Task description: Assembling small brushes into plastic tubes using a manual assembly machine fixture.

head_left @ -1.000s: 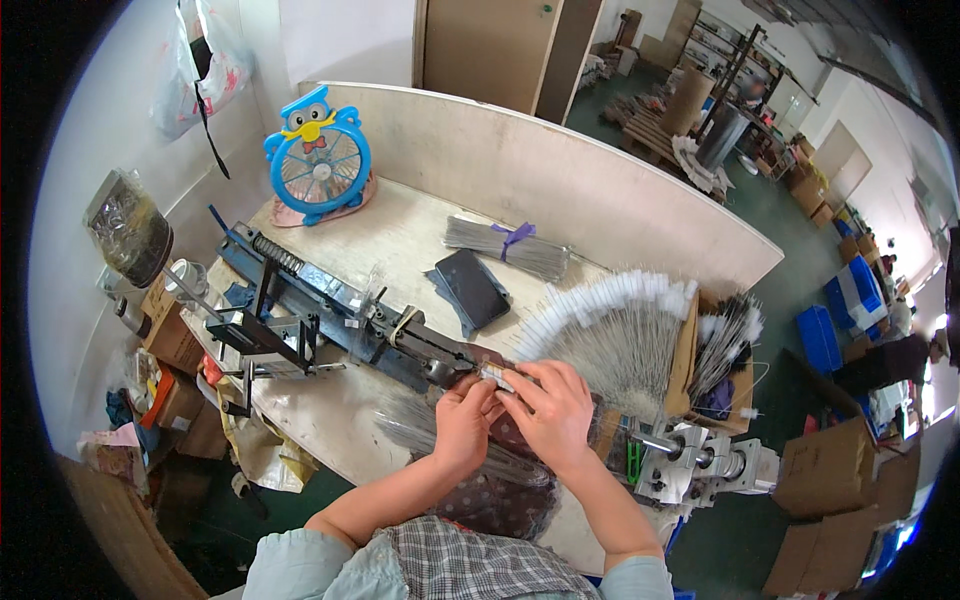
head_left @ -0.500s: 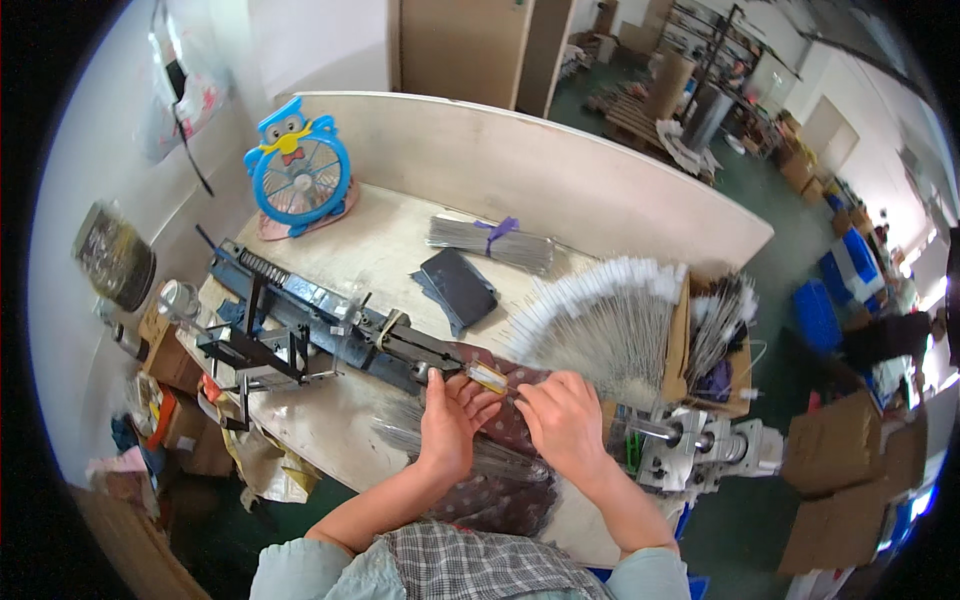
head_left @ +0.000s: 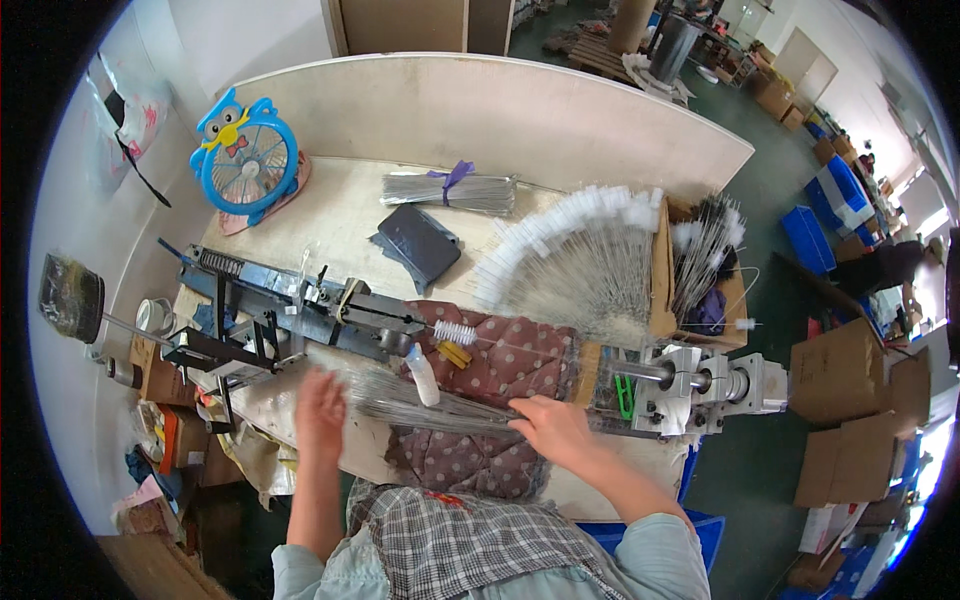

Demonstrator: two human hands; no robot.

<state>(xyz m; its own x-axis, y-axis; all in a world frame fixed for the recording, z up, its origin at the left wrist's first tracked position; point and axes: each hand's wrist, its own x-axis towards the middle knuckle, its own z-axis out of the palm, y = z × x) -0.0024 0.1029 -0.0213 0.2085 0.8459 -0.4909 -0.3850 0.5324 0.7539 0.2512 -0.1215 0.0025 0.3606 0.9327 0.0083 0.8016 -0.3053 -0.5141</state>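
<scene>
My right hand (head_left: 555, 430) is closed, its fingertips pinching at the right end of a bundle of thin metal wires (head_left: 385, 396). My left hand (head_left: 320, 410) is raised beside the bundle's left end, smeared by motion, so its fingers are unclear. A small white bottle (head_left: 423, 378) lies across the wires. Behind it, a white-bristled brush (head_left: 455, 332) on a long wire sticks out from the right end of a dark bench device (head_left: 375, 308). A yellow object (head_left: 453, 354) lies below the brush on a brown polka-dot cloth (head_left: 525, 355).
Finished-looking white-tipped wire brushes (head_left: 580, 260) fan out at the back right, beside a cardboard box (head_left: 663, 285) of more. A metal shaft machine (head_left: 690, 385) stands right. Behind are a tied wire bundle (head_left: 400, 188), dark pads (head_left: 420, 245) and a blue fan (head_left: 248, 165).
My hands have parted from the yellow object at the device's end. The left has moved left, the right down to the wires. The yellow object now lies on the cloth; the view has shifted.
</scene>
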